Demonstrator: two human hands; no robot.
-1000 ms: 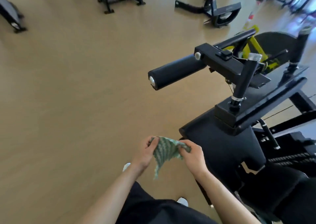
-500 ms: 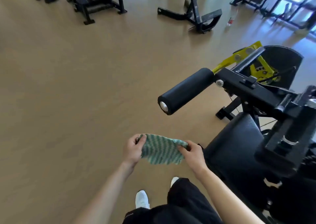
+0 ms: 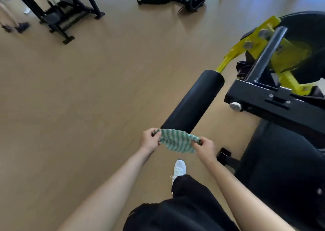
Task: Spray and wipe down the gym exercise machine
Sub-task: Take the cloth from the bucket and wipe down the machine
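The green-and-white cloth is stretching flat between 2 hands, its long axis running from 9 o'clock to 3 o'clock and dipping slightly at the right. The left hand is pinching the 9 o'clock end and the right hand the 3 o'clock end, fingers curled on the fabric. The cloth is hanging at the near end of the black roller pad, which is pointing from 7 o'clock toward 1 o'clock; contact cannot be told.
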